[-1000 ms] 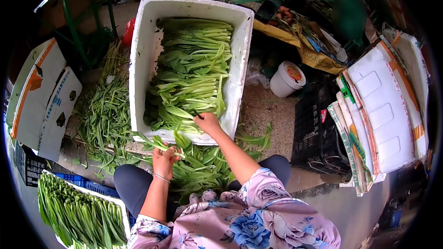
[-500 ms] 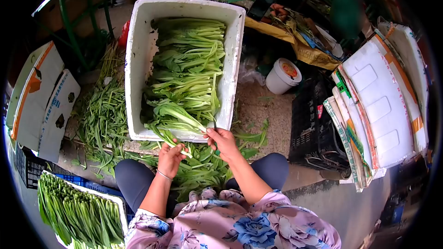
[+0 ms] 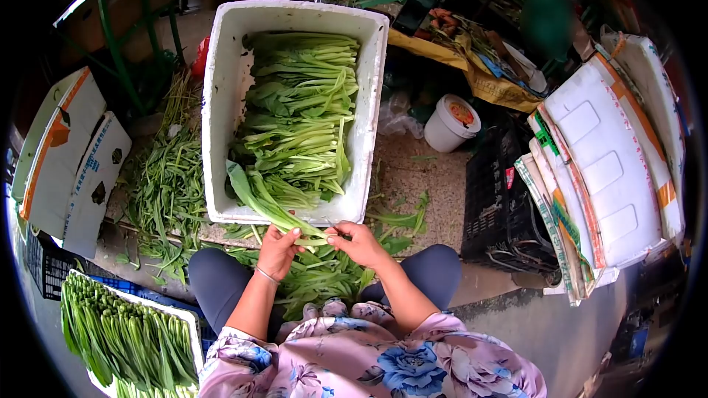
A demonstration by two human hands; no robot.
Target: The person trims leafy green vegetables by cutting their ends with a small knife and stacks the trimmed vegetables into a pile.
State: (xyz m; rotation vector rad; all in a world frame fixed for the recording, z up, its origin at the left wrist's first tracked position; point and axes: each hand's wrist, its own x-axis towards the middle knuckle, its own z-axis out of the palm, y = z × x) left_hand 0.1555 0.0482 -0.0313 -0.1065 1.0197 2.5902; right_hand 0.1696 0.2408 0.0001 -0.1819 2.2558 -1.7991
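A stalk of leafy greens (image 3: 274,208) slants across the near rim of a white foam box (image 3: 374,114), its leafy tip pointing to the upper left. My left hand (image 3: 278,252) is closed round the lower stem. At the cut end of the same stalk, the fingers of my right hand (image 3: 358,245) pinch the stem. Whether my right hand also holds a small tool cannot be made out. Inside the box lie stacked greens (image 3: 306,103), stems mostly toward the right. Loose trimmed leaves (image 3: 321,273) cover the ground between my knees.
Leaf scraps (image 3: 173,184) are heaped left of the box. Upright bunches of greens (image 3: 129,332) fill another foam box at the lower left. On the right stand a white bucket (image 3: 452,124), a black crate (image 3: 505,206) and stacked foam lids (image 3: 605,169).
My left hand has shifted slightly right and down, now gripping a stalk that slants up into the box. Both hands are closer together. A thin dark item beside my right hand no longer shows.
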